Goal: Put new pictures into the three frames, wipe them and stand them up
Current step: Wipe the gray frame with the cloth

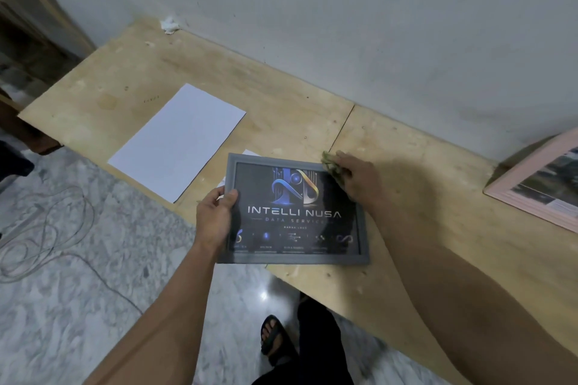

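- Fingers of your left hand (215, 216) pinch the left edge of the grey frame (364, 228), thumb on its front and the rest behind.
- Your right hand (356, 178) presses a greenish cloth (331, 166) with closed fingers onto the frame's upper right corner.
- You hold the frame face up over the front edge of the plywood table (406, 259); it shows a dark "INTELLI NUSA" print.
- White paper (178, 141) lies on the table to the left.
- A pink frame (531, 175) stands at the far right by the wall.

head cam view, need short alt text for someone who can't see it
A person's left hand holds a grey picture frame while the right hand wipes its top corner with a cloth, over a plywood table where white paper lies.
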### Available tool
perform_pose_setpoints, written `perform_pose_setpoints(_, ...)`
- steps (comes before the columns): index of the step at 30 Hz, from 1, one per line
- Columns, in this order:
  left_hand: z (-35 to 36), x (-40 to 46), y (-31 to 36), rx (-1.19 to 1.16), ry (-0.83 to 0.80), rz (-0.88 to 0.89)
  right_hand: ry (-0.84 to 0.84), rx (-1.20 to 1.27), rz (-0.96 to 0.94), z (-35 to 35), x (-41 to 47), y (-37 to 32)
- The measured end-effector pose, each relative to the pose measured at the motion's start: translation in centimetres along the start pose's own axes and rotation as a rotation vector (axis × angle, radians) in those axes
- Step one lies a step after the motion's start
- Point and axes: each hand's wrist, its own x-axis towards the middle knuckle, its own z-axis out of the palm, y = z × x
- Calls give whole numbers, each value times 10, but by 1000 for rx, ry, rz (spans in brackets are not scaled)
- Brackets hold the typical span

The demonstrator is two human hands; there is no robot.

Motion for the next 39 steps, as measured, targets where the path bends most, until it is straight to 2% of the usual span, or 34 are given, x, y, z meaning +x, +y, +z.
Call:
perform_pose_setpoints(2, 1, 5, -6, 8, 39, -24, -15, 23, 11, 13, -18, 5)
perform_pose_setpoints(7, 5, 13, -9, -18, 83, -66, -61, 17, -140, 36, -115, 22)
perform_pose_setpoints(10, 9, 13, -2, -14, 99, -48, -72, 72, -121, 42, -156, 22)
perform_pose_setpoints(13, 9, 15, 1, 7, 112, -36, 18, 232, -8, 57, -169, -10)
perform_pose_setpoints(15, 10, 14, 0, 26, 114, -36, 54, 284, -36, 72, -165, -50)
perform_pose_setpoints(19, 6, 7, -6, -7, 137, -14, -78, 388, -124, 93, -152, -123)
perform_pose_setpoints(22, 0, 0, -12, -29, 113, -9, -242, 596, -94, 89, -147, -137)
perform_pose_setpoints(23, -1, -3, -12, -48, 98, -15, -223, 633, -48, 80, -141, -137)
perform_pose_setpoints(24, -3, -4, -13, -65, 84, -29, -125, 631, 3, 70, -132, -134)
perform_pose_setpoints(26, -6, -6, -15, -64, 66, -47, 158, 578, 72, 52, -102, -116)
perform_pose_setpoints(27, -7, -7, -17, -61, 64, -40, 234, 517, 70, 43, -83, -106)
perform_pose_setpoints(28, -7, -8, -18, -65, 68, -28, 226, 422, 48, 36, -64, -95)
perform_pose_setpoints(32, -3, -9, -25, -50, 142, 8, -114, -6, -32, 44, -34, -60)
perform_pose_setpoints(36, -2, -12, -27, -61, 198, -10, -254, 169, -112, 66, -111, -41)
perform_pose_setpoints(39, -1, -13, -27, -52, 192, -20, -389, 348, 7, 48, -157, -37)
